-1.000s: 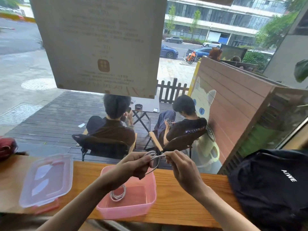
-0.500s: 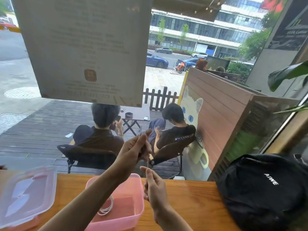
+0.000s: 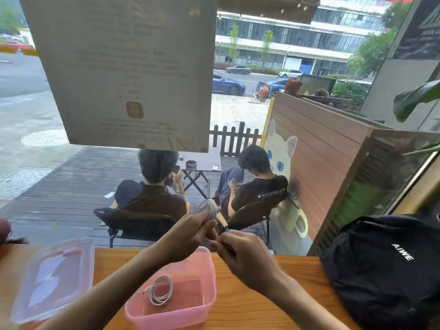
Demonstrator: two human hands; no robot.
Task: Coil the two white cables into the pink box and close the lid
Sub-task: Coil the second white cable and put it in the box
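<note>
Cables — two: one coiled cable (image 3: pixel 160 290) lies in the pink box (image 3: pixel 209 270) on the counter (image 3: pixel 273 308); a second cable (image 3: pixel 209 209) is gripped above by left hand (image 3: pixel 190 234) and right hand (image 3: pixel 240 253) — one lid (image 3: pixel 51 277) lies left.

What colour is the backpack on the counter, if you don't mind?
The backpack is black with white lettering, seen in the head view.

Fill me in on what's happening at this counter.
A person at a wooden counter is winding a white cable into a coil, held up above an open pink box. The left hand grips the loops while the right hand pinches the loose end beside it. One coiled cable already lies in the box. The clear lid lies off on the counter to the left, and a black backpack lies to the right.
</note>
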